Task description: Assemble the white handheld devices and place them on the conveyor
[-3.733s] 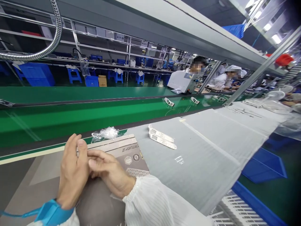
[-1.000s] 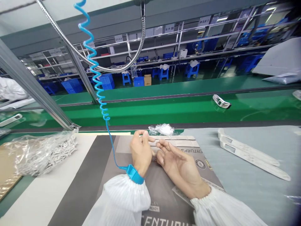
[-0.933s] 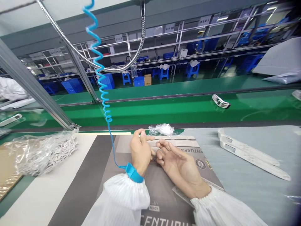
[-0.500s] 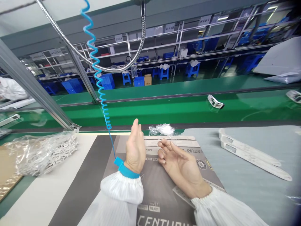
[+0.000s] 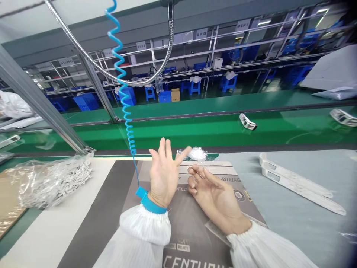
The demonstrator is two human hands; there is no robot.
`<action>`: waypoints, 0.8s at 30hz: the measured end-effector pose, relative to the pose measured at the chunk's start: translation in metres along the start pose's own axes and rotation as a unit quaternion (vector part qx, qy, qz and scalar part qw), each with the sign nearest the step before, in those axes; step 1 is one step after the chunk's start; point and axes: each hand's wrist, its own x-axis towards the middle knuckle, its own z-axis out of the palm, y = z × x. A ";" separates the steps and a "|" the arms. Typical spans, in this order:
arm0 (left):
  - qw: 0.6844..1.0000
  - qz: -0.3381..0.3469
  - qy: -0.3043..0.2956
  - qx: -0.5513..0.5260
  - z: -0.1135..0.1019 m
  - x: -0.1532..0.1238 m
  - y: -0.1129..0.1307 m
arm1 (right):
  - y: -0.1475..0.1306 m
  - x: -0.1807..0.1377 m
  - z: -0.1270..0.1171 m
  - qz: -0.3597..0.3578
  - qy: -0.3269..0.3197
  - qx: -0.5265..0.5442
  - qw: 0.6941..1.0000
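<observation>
My left hand (image 5: 164,176) is raised over a grey printed cardboard sheet (image 5: 192,223), palm showing, fingers spread and nothing in it. Around its wrist sits a blue wrist strap (image 5: 153,203) with a coiled blue cord (image 5: 125,93) running up. To its right, my right hand (image 5: 216,193) is palm up above the same sheet. Its fingers are loosely curled with gaps between them, and I see nothing held. Just beyond both hands lies a small clear bag of white bits (image 5: 197,153).
A clear bag of small grey-white parts (image 5: 64,182) lies at left. Two long white plastic pieces (image 5: 301,184) rest on the right mat. Beyond the bench, a green conveyor belt (image 5: 178,130) carries white parts (image 5: 247,121). A metal flexible hose (image 5: 134,82) hangs overhead. A white-sleeved person (image 5: 13,106) is at far left.
My left hand has turned from edge-on to show its palm, its fingers spreading apart. The blue cord has swung right. The belt's white parts have shifted left. My right hand has hardly moved.
</observation>
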 end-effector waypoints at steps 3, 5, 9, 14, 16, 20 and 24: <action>0.999 -0.012 -0.016 -0.030 0.000 0.000 0.000 | 0.000 0.000 -0.001 0.001 -0.004 0.003 1.000; 1.000 -0.007 -0.017 -0.019 0.000 0.001 -0.001 | 0.000 0.000 0.000 0.000 -0.004 0.006 1.000; 0.997 0.025 0.030 0.072 -0.002 0.003 -0.006 | 0.000 0.001 0.000 0.002 0.002 0.012 1.000; 0.954 0.022 0.172 0.243 -0.011 0.008 -0.017 | 0.001 0.001 0.000 0.004 -0.001 0.015 1.000; 0.921 0.003 0.227 0.316 -0.014 0.010 -0.020 | 0.001 0.001 0.000 0.005 0.000 0.017 1.000; 0.898 -0.034 0.255 0.358 -0.017 0.012 -0.022 | 0.001 0.000 0.000 0.002 -0.002 0.012 1.000; 0.891 -0.015 0.266 0.368 -0.018 0.013 -0.021 | 0.002 0.000 0.001 -0.003 -0.008 0.008 1.000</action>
